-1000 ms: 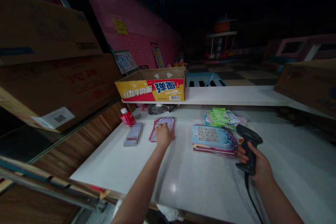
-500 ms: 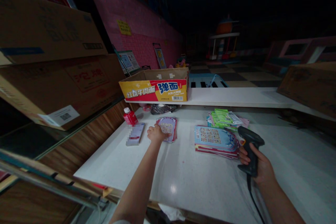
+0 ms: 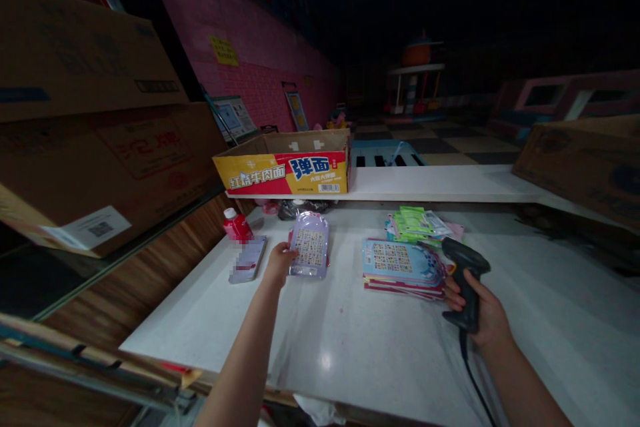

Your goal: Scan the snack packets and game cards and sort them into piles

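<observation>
My left hand [image 3: 278, 261] grips the left edge of a pale purple toy card pack [image 3: 310, 251] and holds it tilted up off the white counter [image 3: 350, 340]. My right hand [image 3: 477, 317] is wrapped round the handle of a black barcode scanner [image 3: 464, 273], whose cable runs down toward me. The scanner's head sits just right of a stack of blue and pink card packs [image 3: 403, 265]. Behind that stack lies a pile of green packets [image 3: 417, 221].
A red bottle [image 3: 237, 225] and a blurred flat item [image 3: 247, 259] lie left of my left hand. A yellow and red noodle box [image 3: 285, 168] stands on the raised white shelf [image 3: 450, 181]. Large cardboard boxes [image 3: 100, 140] fill the left; another box [image 3: 585, 160] sits right.
My left hand has shifted to the card pack's left edge and lifted it, tilting its printed face toward me. My right hand keeps the scanner almost still.
</observation>
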`<move>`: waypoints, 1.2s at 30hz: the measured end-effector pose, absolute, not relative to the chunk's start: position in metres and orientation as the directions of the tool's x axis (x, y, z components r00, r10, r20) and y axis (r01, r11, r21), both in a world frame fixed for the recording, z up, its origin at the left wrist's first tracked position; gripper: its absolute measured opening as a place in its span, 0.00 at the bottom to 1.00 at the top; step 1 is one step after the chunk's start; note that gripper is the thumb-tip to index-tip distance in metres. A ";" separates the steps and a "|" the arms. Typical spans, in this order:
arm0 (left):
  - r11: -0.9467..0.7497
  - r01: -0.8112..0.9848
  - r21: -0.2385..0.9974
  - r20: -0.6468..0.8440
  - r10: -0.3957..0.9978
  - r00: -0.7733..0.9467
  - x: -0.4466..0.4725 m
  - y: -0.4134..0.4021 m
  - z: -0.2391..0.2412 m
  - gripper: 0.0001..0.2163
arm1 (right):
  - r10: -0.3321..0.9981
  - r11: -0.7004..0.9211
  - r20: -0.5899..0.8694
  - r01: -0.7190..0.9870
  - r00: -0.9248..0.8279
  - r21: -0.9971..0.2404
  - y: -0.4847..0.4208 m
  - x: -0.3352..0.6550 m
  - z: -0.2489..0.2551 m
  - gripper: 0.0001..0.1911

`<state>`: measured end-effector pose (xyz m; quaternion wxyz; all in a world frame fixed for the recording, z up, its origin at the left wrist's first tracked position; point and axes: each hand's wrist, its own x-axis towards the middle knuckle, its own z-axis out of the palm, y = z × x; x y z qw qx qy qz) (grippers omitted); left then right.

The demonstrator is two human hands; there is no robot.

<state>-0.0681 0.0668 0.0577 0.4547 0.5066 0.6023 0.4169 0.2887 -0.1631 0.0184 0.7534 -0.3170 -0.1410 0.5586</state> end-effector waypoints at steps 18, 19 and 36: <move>-0.149 -0.415 0.898 0.241 0.954 0.179 0.047 0.022 0.025 0.26 | 0.930 0.166 -0.114 -0.674 0.350 -0.719 -0.164 0.284 0.026 0.16; -0.187 -0.404 0.896 0.259 0.957 0.133 0.050 0.024 0.020 0.25 | 0.931 0.160 -0.112 -0.661 0.349 -0.733 -0.164 0.282 0.026 0.16; -0.302 -0.345 0.889 0.296 0.953 -0.072 0.054 0.029 -0.007 0.24 | 0.989 -0.018 -0.060 -0.294 0.134 -0.956 -0.179 0.249 0.025 0.18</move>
